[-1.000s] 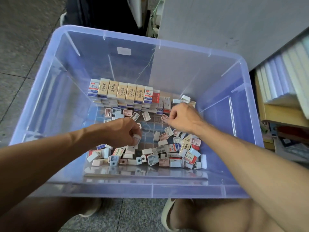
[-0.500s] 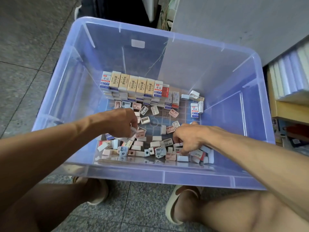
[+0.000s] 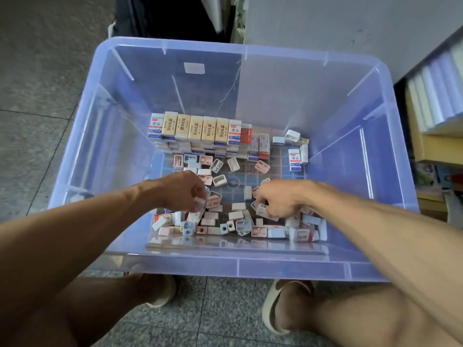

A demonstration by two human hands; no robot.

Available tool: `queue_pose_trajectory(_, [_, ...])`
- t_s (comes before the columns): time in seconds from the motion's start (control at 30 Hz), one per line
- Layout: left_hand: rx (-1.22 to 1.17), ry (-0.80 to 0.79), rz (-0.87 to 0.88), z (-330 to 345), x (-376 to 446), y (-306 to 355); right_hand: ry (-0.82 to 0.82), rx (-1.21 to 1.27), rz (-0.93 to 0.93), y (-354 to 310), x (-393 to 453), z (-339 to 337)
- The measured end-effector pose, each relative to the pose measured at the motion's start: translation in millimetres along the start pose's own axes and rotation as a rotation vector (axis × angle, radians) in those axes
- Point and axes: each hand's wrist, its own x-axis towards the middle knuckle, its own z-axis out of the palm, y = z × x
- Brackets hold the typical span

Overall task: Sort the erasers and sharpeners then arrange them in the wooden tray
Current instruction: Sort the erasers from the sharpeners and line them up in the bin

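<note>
right hand [image 3: 280,200] came back, now pinching a sharpener [image 3: 261,209].

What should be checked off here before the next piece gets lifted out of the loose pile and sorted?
1. Left hand has a piece: ok, its fingers pinch a small white piece.
2. Right hand has a piece: ok, it grips a white sharpener.
3. Row of boxed erasers standing along the far side: ok, upright and side by side.
4. Loose pile sorted: not ok, erasers and sharpeners lie mixed.
5. Wooden tray in reach: cannot tell, none clearly seen; the pieces lie in the clear plastic bin.
</note>
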Motion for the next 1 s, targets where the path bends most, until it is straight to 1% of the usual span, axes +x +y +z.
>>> queue_pose_trajectory(0.1, [-0.003,0.013,0.029,3,0,1,0.218,0.292,-0.008,5,-3,-12])
queue_pose_trajectory(0.2, [0.055,-0.019,0.037,6,-2,7,0.377,0.707,0.011,12,-7,-21])
queue_pose_trajectory(0.3, [0.108,-0.04,0.032,6,-2,8,0.459,1.029,0.053,18,-4,-24])
queue_pose_trajectory(0.4, [0.114,-0.04,0.015,5,-1,4,0.482,1.222,0.091,22,1,-24])
queue_pose_trajectory(0.6, [0.102,-0.051,-0.002,10,1,3,0.68,1.469,0.2,31,14,-28])
queue_pose_trajectory(0.67, [0.074,-0.071,-0.006,10,3,3,0.741,1.434,0.257,36,19,-30])
queue_pose_trajectory(0.77, [0.047,-0.104,0.006,11,4,4,0.779,1.418,0.318,40,23,-32])
queue_pose_trajectory(0.9, [0.054,-0.08,0.013,14,6,4,0.761,1.401,0.337,39,27,-31])
queue_pose_trajectory(1.0, [0.044,-0.089,0.013,13,7,5,0.809,1.424,0.347,37,30,-32])
